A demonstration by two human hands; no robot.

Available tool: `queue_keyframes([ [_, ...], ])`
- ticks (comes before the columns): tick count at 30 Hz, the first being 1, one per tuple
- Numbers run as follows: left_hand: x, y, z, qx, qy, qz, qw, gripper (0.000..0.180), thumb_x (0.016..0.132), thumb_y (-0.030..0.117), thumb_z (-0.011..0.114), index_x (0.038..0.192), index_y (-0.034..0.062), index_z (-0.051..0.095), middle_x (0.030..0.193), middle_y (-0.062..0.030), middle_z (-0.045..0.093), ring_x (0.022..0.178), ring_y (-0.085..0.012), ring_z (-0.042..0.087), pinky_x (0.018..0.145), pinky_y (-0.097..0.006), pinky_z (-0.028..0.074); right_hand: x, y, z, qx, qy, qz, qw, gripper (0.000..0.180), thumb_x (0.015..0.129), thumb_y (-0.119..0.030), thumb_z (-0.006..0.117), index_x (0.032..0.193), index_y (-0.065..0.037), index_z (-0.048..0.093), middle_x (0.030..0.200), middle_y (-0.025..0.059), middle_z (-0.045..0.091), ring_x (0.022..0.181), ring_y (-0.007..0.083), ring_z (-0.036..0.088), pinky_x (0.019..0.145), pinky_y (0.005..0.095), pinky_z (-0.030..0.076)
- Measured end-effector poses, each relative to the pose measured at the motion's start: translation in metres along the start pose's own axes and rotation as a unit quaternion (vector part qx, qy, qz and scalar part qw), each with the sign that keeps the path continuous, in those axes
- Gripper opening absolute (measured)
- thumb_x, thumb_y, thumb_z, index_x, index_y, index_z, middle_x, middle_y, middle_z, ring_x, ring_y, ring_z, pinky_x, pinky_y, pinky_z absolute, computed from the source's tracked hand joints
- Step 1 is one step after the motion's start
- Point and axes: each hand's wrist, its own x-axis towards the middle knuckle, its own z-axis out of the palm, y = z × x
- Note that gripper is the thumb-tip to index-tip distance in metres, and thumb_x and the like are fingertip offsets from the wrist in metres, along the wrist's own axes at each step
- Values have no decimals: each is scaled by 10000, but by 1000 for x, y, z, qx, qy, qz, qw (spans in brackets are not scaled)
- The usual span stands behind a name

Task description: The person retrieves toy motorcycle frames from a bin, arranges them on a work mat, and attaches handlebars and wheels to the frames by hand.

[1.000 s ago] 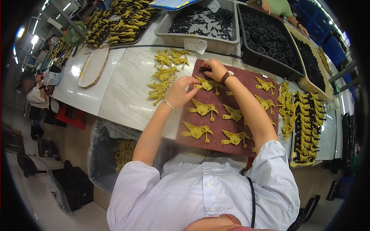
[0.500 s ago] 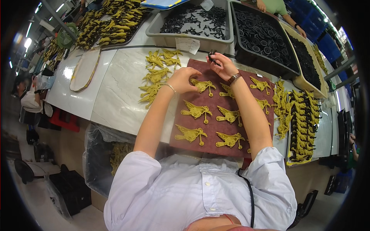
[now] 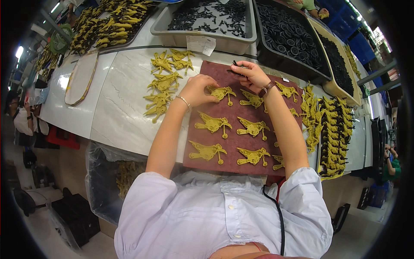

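Note:
My left hand (image 3: 200,91) is curled round the tail end of a yellow bird-shaped plastic part (image 3: 221,93), which lies on a dark red mat (image 3: 231,144). Thumb and fingers touch it from both sides. Just above and right of it, my right hand (image 3: 255,78) pinches a small black plastic piece (image 3: 233,69), held clear of the mat; part of it is hidden by the fingers. More yellow parts of the same shape, such as one yellow part (image 3: 252,127), lie in rows on the mat, several partly covered by my right forearm.
Loose yellow parts (image 3: 163,82) lie left of the mat, and stacked yellow-and-black pieces (image 3: 335,138) at right. Behind stand a grey bin (image 3: 172,38) of small black pieces, a black bin (image 3: 282,55) of round black pieces and a cream bin (image 3: 340,90). Another person's hand (image 3: 323,13) shows beyond.
The view has shifted slightly. My right hand has turned a little, so more of the black piece shows. My left hand stays at the same yellow part.

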Motion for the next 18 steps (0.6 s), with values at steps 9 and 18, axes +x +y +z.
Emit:
queue_keyframes([
  [9,6,19,9,-285,107,-54,951,240,863,163,675,1059,24,664,1016,-59,686,892,-116,638,762,-253,507,-6,11,10,-145,-37,-63,987,289,808,-125,751,1037,-57,588,837,-4,635,562,10,452,459,178,314],
  [18,7,18,15,-448,102,-120,880,189,915,140,628,1033,-8,641,933,-50,675,811,-87,637,701,-213,511,-17,12,13,-110,-57,-51,991,322,825,-121,719,1104,-47,577,826,-8,620,576,9,463,468,156,303],
])
